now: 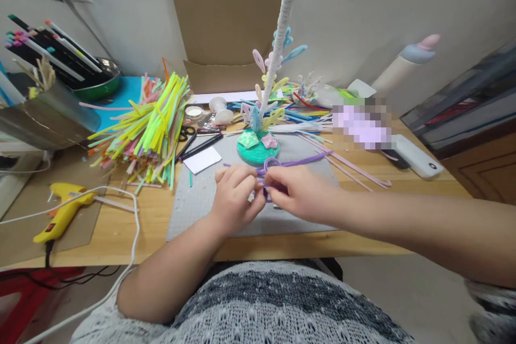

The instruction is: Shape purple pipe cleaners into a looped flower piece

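Both my hands meet over the grey mat (197,215), pinching a purple pipe cleaner (272,161) that curls into a loop above my right fingers. My left hand (237,193) is closed on it from the left, and my right hand (296,188) is closed on it from the right; their fingertips nearly touch and hide part of it. More purple pipe cleaners (306,159) lie on the mat just behind. Beyond my hands stands a white wrapped stem (278,48) with pastel loops, upright but leaning slightly right, on a round green base (258,151).
A pile of colourful pipe cleaners (149,129) lies at the left, near a yellow glue gun (64,209) with its cord. Black pens (201,146), a white card (202,160) and pink pipe cleaners (350,164) surround the work. A metal pen holder (48,115) stands far left.
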